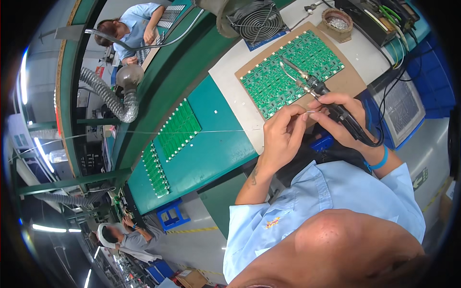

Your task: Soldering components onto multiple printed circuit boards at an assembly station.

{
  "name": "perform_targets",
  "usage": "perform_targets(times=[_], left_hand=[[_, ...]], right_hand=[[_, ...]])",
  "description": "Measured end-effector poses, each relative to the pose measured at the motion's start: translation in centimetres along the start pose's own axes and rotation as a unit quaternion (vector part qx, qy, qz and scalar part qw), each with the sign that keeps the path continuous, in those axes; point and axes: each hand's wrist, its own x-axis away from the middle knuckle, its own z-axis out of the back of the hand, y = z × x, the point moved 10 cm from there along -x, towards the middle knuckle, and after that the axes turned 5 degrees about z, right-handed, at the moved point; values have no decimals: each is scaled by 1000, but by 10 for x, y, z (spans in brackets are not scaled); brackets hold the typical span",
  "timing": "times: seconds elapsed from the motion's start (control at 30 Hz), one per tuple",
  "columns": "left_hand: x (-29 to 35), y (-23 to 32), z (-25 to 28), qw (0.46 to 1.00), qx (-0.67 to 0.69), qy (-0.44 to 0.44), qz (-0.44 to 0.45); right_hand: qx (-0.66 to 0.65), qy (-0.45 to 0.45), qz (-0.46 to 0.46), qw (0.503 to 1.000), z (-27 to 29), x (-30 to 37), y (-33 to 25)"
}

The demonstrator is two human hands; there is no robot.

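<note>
My right hand (343,108) is closed around the black handle of a soldering iron (319,87), whose metal tip points up and left over a green circuit board panel (288,67). A thin bent metal tube runs beside the tip. My left hand (283,132) pinches a thin wire (221,131), which looks like solder wire and stretches away to the left. A short piece of wire spans the gap between the fingertips of both hands, just off the panel's near edge. The panel lies on brown cardboard (353,79), and the tip appears above it.
Green board strips (178,130) lie on the teal bench (221,149) to the left. A fan (259,24), a round container of metal shavings (337,23) and a black box with cables (372,24) stand at the back. Co-workers (127,31) sit beyond.
</note>
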Motion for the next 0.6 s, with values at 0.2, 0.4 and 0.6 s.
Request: perform_targets(times=[0.2, 0.4, 0.6], left_hand=[[4, -3, 5, 999, -30, -17, -20], [4, -3, 19, 991, -113, -47, -57], [-28, -36, 59, 989, -147, -9, 7]], right_hand=[[-35, -15, -97, 995, -9, 10, 18], [-71, -33, -147, 986, -3, 4, 31], [54, -35, -92, 994, 21, 4, 26]])
